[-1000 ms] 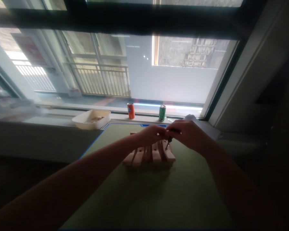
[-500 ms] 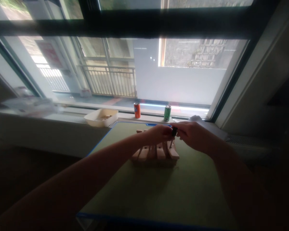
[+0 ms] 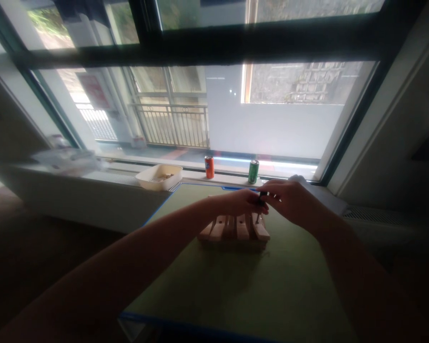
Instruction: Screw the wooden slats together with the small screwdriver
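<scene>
A screwdriver (image 3: 261, 196) with a dark handle stands nearly upright, its thin metal shaft pointing down at the right-hand slat of a wooden slatted piece (image 3: 242, 232). My left hand (image 3: 243, 202) is closed around the lower part of the handle. From the right, my right hand (image 3: 291, 202) pinches the handle's top with its fingertips. Dark round holes show in some of the slats. My left hand and forearm cover the far left part of the wooden piece. Whether a screw sits under the tip is too small to tell.
The wooden piece rests on a green table top (image 3: 214, 290) with blue edges. Along the windowsill behind are a cream plastic basin (image 3: 159, 183) with small items, an orange can (image 3: 209, 167) and a green can (image 3: 253, 172). Plastic bags (image 3: 66, 159) lie farther left.
The view has shifted, so everything appears slightly farther right and lower. Both hands stay on the screwdriver, with the right fingers slightly repositioned at the handle's top.
</scene>
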Motion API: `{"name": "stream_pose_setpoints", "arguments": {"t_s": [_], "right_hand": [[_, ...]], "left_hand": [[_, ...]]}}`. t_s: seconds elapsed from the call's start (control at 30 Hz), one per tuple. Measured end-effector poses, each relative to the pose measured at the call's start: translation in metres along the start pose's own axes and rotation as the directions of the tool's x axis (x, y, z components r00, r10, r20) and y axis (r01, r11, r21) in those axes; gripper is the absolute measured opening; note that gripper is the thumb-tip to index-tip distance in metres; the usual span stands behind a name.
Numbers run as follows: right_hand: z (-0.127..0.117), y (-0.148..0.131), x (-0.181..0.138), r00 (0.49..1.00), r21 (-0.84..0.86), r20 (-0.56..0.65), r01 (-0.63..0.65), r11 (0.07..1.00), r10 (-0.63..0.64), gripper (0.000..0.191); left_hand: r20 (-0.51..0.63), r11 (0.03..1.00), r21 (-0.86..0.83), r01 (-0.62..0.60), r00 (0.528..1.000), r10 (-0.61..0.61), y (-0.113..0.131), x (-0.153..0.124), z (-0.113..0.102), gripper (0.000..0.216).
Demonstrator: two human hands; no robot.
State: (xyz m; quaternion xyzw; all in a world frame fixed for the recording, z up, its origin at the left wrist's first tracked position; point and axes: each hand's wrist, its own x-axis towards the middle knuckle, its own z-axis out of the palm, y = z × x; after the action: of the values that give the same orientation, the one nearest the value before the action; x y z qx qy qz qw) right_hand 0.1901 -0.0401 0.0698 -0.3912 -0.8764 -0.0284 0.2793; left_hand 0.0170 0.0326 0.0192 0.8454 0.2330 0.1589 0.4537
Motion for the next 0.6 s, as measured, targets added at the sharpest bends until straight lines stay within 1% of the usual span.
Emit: {"name": "stream_pose_setpoints", "arguments": {"t_s": [0.07,0.13,0.23,0.3,0.33,0.43,0.53,0.6], "right_hand": [[-0.002,0.002,0.000,1.000,-0.027,0.009,-0.017,0.999,0.017,0.017],[0.000,0.004,0.000,0.996,-0.092,-0.006,-0.095,0.991,0.095,0.021],[0.008,0.007,0.001,0.983,-0.185,-0.030,-0.184,0.965,0.182,0.035],[0.012,0.006,0.001,0.979,-0.231,-0.056,-0.203,0.952,0.195,0.041],[0.013,0.005,0.001,0.978,-0.241,-0.067,-0.207,0.948,0.196,0.042],[0.009,0.000,-0.001,0.981,-0.187,-0.081,-0.190,0.964,0.178,0.034],[0.002,-0.003,-0.002,0.995,-0.052,0.011,-0.101,0.994,0.101,0.022],[0.000,-0.004,-0.001,0.995,-0.008,0.058,-0.078,0.997,0.078,0.019]], "left_hand": [[-0.011,0.997,0.073,0.029,1.000,-0.029,0.001,-0.001,-0.001,0.029],[-0.077,0.988,0.152,0.032,0.997,-0.020,0.004,-0.004,0.000,0.033],[-0.190,0.978,0.209,-0.006,0.981,0.047,0.007,-0.010,0.002,0.033],[-0.211,0.968,0.247,-0.046,0.972,0.100,0.008,-0.014,0.003,0.029],[-0.201,0.959,0.274,-0.071,0.971,0.130,0.008,-0.015,0.003,0.026],[-0.164,0.928,0.346,-0.138,0.965,0.205,0.006,-0.016,0.002,0.021],[-0.143,0.909,0.397,-0.128,0.970,0.198,0.004,-0.015,0.001,0.018],[-0.144,0.912,0.394,-0.114,0.972,0.184,0.003,-0.015,0.003,0.018]]}}
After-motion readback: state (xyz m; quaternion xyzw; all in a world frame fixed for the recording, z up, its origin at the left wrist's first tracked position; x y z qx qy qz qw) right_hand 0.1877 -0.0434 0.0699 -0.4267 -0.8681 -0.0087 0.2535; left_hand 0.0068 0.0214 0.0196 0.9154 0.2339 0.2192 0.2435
